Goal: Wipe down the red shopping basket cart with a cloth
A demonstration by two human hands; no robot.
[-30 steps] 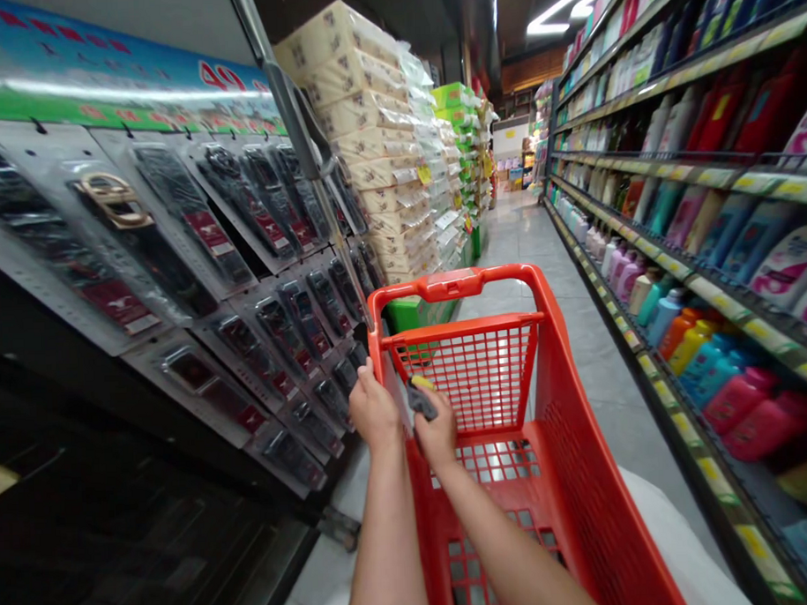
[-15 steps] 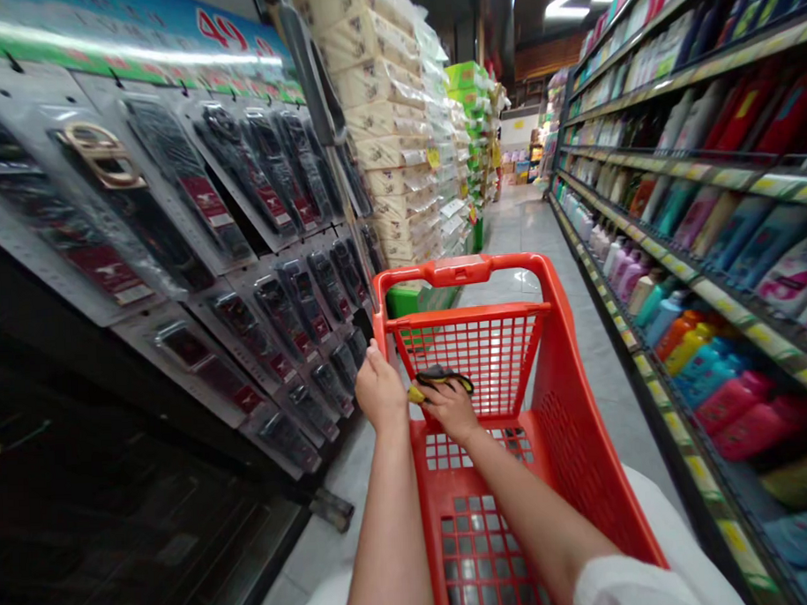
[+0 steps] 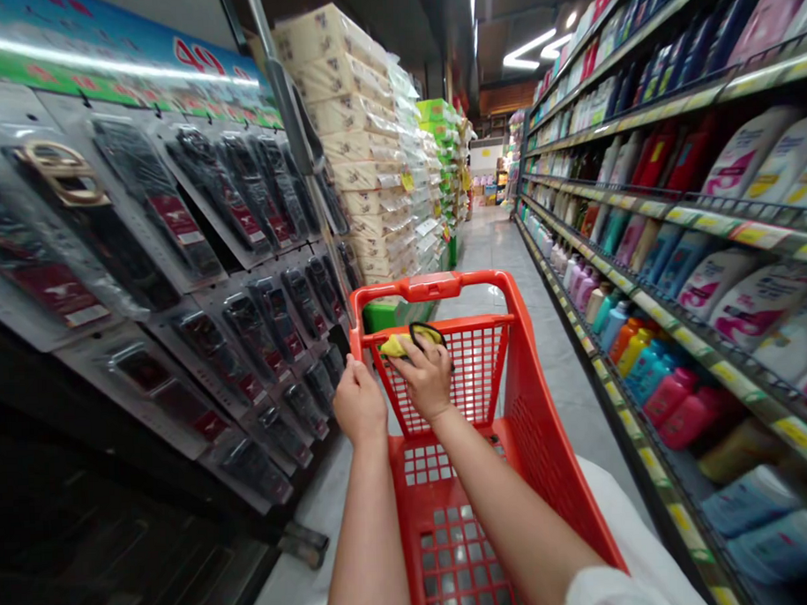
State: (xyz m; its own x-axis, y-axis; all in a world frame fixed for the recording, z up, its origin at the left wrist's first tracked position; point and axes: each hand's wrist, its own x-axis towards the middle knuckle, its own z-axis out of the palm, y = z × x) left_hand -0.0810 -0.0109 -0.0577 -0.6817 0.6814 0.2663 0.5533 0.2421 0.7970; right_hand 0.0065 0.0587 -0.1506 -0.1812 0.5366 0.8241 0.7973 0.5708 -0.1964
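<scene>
A red plastic shopping basket cart stands in front of me, with grid openings in its far panel and floor. My left hand is closed around the cart's left edge, near the corner below the top bar. Inside the cart, my right hand presses a yellow and black cloth against the upper part of the grid panel, its fingers bent over the cloth. Part of the cloth is hidden under those fingers.
Packaged belts hang on a rack at the left, beside a grey-handled pole. Stacked cream-coloured packs stand beyond. Shelves of bottles line the right side. A tiled aisle floor runs ahead between them.
My right hand and the cloth have moved up the grid panel, toward its top edge. The whole view has shifted, so the cart and racks appear further left.
</scene>
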